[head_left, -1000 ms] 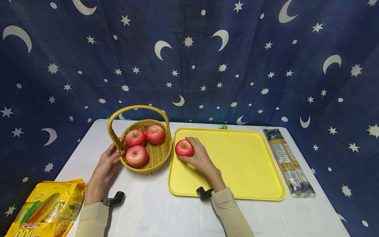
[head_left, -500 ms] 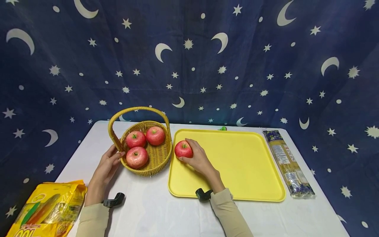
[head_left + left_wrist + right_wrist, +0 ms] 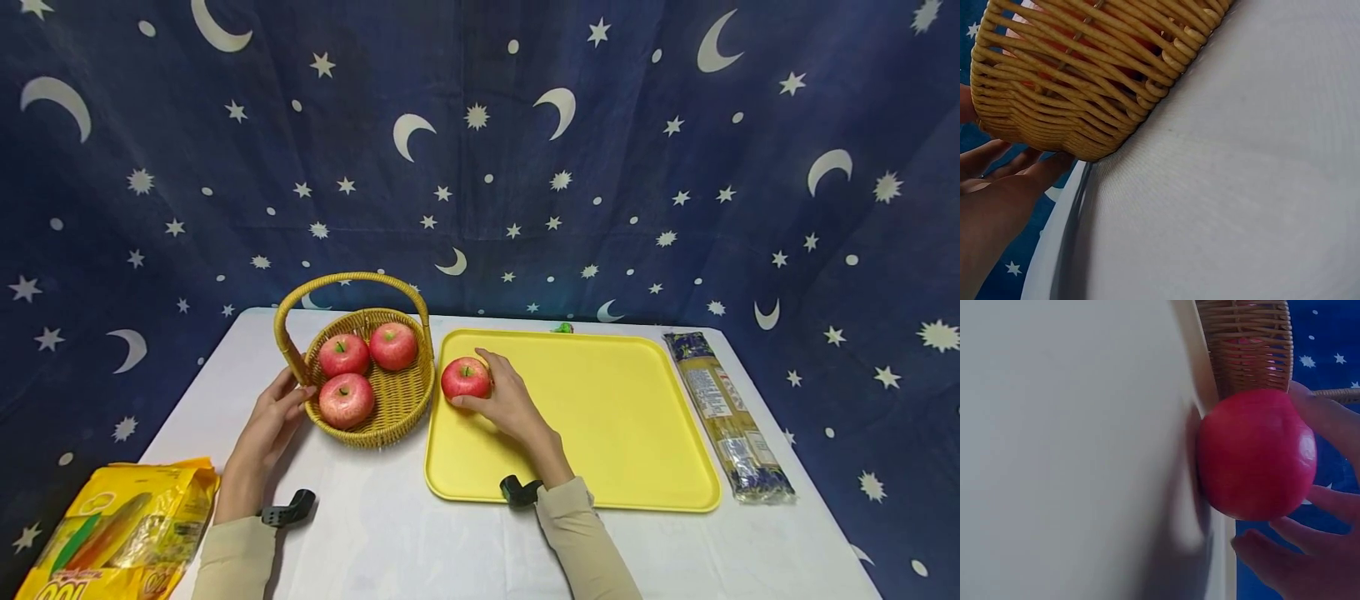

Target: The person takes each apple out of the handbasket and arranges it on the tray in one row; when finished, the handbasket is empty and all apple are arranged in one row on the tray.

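My left hand [image 3: 264,425] grips the left side of the wicker basket [image 3: 405,404], by the foot of its handle. In the left wrist view, fingers [image 3: 1054,167] lie against the woven wall [image 3: 1054,119]. Several red apples sit in the basket, one nearest the front [image 3: 347,400]. Another red apple [image 3: 465,378] rests at the left side of the yellow tray [image 3: 600,417]. My right hand [image 3: 513,406] is around its right side with fingers spread; in the right wrist view the thumb is at the apple [image 3: 1257,453] and some fingertips stand off it.
A long package with a clear window [image 3: 727,417] lies right of the tray. A yellow printed bag [image 3: 120,525] is at the front left. A small green item [image 3: 562,328] shows behind the tray. Starry dark blue cloth [image 3: 480,208] hangs around the white table [image 3: 375,533].
The right hand's fingers have loosened and moved away from the apple's upper right side. Apple and basket stay about where they were, and the left hand keeps its hold.
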Action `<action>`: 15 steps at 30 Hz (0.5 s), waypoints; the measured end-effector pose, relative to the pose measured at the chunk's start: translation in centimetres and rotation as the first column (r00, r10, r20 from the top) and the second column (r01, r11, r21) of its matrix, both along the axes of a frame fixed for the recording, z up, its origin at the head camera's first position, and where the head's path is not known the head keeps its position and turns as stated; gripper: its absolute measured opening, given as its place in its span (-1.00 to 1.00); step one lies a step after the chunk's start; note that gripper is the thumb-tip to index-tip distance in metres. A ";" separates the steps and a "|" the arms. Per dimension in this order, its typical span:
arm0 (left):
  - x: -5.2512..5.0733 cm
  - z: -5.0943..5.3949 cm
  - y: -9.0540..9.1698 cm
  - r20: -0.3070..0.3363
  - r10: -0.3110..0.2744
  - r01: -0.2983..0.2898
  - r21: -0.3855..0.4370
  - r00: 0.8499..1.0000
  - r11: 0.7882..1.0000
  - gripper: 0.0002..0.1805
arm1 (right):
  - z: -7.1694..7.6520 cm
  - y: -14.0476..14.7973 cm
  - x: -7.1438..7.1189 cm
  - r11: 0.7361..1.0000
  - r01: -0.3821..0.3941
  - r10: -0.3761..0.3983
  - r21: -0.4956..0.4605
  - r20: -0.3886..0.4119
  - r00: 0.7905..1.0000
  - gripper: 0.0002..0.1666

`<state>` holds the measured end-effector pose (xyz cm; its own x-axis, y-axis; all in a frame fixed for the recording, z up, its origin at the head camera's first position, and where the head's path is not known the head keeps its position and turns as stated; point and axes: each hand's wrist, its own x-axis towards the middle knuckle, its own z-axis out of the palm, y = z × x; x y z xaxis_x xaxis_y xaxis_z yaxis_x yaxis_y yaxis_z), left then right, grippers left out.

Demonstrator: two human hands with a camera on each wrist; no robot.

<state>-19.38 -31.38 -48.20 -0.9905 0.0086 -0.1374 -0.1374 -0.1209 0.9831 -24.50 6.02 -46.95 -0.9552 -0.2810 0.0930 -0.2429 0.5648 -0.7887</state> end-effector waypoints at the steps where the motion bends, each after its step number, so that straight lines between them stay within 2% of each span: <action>1: 0.0 0.0 0.0 0.000 0.001 -0.001 0.001 1.000 1.000 -0.17 | 0.1 0.0 0.0 1.000 0.002 -0.003 -0.005 -0.016 1.000 0.05; 11: 0.1 0.3 0.0 0.018 0.002 -0.002 -0.001 1.000 1.000 -0.15 | 1.2 0.0 0.4 0.994 -0.006 -0.014 -0.106 -0.182 0.983 -0.22; 15: 0.1 0.4 0.2 0.024 0.006 -0.006 -0.001 1.000 1.000 -0.15 | 1.7 -0.4 0.7 0.988 -0.037 0.000 -0.150 -0.239 0.971 -0.28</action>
<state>-19.24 -31.23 -47.80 -0.9869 0.0021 -0.1612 -0.1603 -0.1214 0.9796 -23.77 5.66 -45.29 -0.8951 -0.2633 0.3599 -0.4432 0.4362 -0.7832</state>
